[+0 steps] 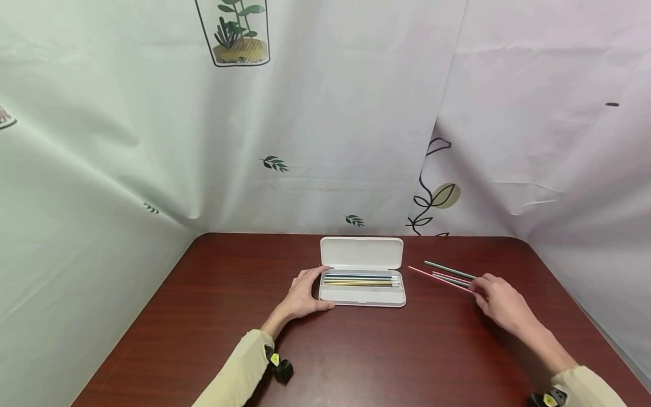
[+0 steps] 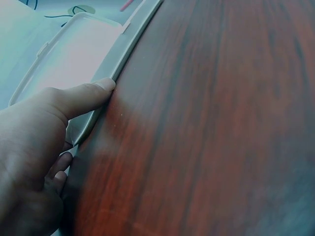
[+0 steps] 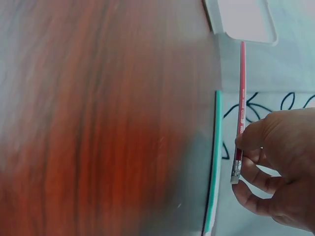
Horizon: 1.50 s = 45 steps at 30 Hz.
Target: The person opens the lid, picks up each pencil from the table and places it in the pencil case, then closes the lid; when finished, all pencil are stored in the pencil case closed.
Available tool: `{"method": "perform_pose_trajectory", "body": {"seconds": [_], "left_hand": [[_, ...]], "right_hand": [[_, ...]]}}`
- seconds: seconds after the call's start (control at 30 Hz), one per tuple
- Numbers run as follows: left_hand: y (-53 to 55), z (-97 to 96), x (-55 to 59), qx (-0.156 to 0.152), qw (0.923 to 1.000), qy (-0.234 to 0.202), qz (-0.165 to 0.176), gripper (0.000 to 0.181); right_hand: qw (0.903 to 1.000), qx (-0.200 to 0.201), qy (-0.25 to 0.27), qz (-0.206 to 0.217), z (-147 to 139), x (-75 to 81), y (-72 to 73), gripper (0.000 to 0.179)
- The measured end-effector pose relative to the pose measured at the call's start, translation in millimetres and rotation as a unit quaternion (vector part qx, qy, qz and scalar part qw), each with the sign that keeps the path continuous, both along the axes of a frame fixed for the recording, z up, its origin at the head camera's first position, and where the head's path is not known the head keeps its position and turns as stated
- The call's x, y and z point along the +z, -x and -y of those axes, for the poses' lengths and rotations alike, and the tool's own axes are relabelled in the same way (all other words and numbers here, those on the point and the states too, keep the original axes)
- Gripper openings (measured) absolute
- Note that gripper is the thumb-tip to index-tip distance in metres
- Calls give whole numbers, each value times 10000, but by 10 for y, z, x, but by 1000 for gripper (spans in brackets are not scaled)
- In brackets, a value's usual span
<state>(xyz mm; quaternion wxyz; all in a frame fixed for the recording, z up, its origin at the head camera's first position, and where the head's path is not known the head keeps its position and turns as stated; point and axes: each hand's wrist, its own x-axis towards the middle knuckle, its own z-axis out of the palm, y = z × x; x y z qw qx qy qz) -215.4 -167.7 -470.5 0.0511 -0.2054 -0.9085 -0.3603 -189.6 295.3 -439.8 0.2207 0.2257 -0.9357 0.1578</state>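
Observation:
A white pencil case [image 1: 363, 296] lies with its lid [image 1: 361, 252] raised at the back. Inside it are several pencils [image 1: 361, 281], dark and yellow ones among them. My left hand [image 1: 303, 294] grips the case's left end, thumb along the front edge and fingers toward the hinge side; the left wrist view shows the thumb [image 2: 91, 96] on the rim. Over on the right, my right hand [image 1: 503, 302] pinches a pink pencil [image 3: 241, 93] near its eraser end, the tip pointing toward the case. Below that pencil, a green pencil [image 3: 214, 162] lies on the table.
Beside the right hand, more pencils [image 1: 450, 278] lie on the dark red wooden table [image 1: 407, 350]. A pale printed cloth [image 1: 330, 113] hangs behind the table and along its sides. Each wrist wears a small black camera [image 1: 282, 370].

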Motion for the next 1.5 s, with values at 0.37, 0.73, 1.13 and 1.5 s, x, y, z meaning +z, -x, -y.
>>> {"method": "perform_pose_trajectory", "body": {"seconds": [0.37, 0.73, 1.13, 1.5], "left_hand": [[2, 2, 11, -41, 10000, -14, -17, 87], [17, 3, -19, -25, 10000, -13, -59, 87], [8, 3, -19, 1, 10000, -12, -26, 87], [-3, 1, -10, -36, 10000, 37, -21, 86]], "right_hand": [[9989, 409, 29, -244, 272, 131, 20, 22], [9953, 924, -79, -267, 653, 185, 130, 23], [9929, 1157, -256, -44, 1046, 191, 306, 21], [9893, 1327, -548, 252, 1316, 144, 394, 18]]}}
